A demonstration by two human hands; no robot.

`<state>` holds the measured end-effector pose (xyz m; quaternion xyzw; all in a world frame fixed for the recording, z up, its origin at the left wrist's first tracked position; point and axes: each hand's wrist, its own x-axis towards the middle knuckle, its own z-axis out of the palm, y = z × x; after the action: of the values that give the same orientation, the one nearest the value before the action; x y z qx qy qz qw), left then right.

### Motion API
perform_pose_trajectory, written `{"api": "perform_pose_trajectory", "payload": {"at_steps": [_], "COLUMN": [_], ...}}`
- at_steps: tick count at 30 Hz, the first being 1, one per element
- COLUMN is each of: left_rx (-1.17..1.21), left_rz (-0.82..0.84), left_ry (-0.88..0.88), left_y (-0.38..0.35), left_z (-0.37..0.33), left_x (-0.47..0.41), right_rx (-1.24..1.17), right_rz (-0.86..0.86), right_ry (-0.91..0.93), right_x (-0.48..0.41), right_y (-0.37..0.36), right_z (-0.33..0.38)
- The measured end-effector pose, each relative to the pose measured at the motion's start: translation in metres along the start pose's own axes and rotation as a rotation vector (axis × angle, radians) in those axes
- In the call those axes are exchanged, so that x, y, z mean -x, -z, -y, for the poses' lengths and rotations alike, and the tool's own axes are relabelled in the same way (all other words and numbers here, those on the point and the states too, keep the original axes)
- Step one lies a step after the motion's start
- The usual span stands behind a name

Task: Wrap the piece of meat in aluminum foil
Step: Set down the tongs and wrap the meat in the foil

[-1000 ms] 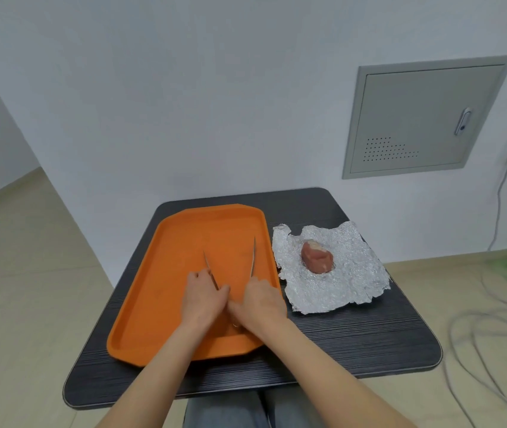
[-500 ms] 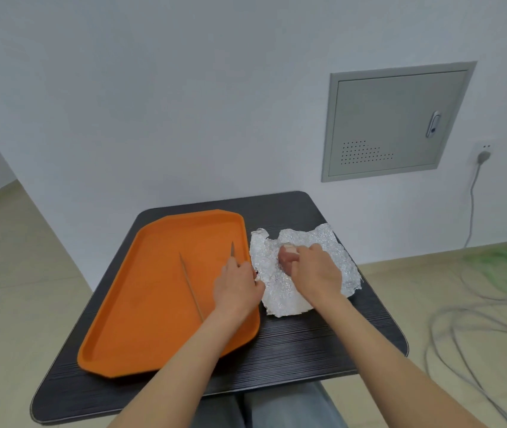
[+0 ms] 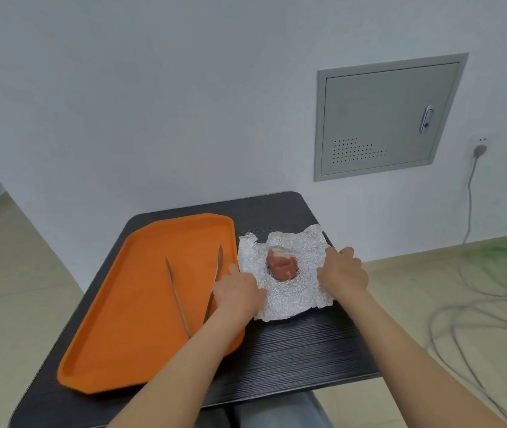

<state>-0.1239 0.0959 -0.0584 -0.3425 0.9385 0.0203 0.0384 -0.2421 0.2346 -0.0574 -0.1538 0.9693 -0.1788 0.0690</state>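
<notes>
A pink piece of meat (image 3: 281, 264) stands in the middle of a crinkled sheet of aluminum foil (image 3: 290, 299), which lies flat on the black table to the right of the tray. My left hand (image 3: 238, 292) is palm down at the foil's left edge, fingers curled onto it. My right hand (image 3: 342, 273) is on the foil's right edge, thumb and fingers closed over it. Both hands are beside the meat and do not touch it.
An orange tray (image 3: 128, 319) fills the left half of the black table (image 3: 301, 350), with metal tongs (image 3: 195, 288) lying in it beside my left wrist. A grey wall panel (image 3: 385, 118) is behind, and cables (image 3: 462, 319) trail on the floor at right.
My hands left the tongs in the tray and moved right. The right hand came off the meat to the foil's right edge; the left went to the foil's left edge.
</notes>
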Motion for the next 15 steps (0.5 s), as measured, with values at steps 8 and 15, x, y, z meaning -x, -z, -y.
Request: {"api": "perform_pose_trajectory", "payload": {"at_steps": [8,15], "left_rx": [0.139,0.542], "left_rz": [-0.111,-0.002], "left_ry": [-0.019,0.032], "left_y": [0.003,0.020], "left_z": [0.000,-0.003], "left_x": [0.004,0.001], "right_rx": [-0.136,-0.121], "right_rz": [0.034,0.039], "right_ry": [0.009,0.028], "right_x": [-0.008,-0.009], "right_y": [-0.002,-0.010], "right_z": [-0.004,-0.011]}}
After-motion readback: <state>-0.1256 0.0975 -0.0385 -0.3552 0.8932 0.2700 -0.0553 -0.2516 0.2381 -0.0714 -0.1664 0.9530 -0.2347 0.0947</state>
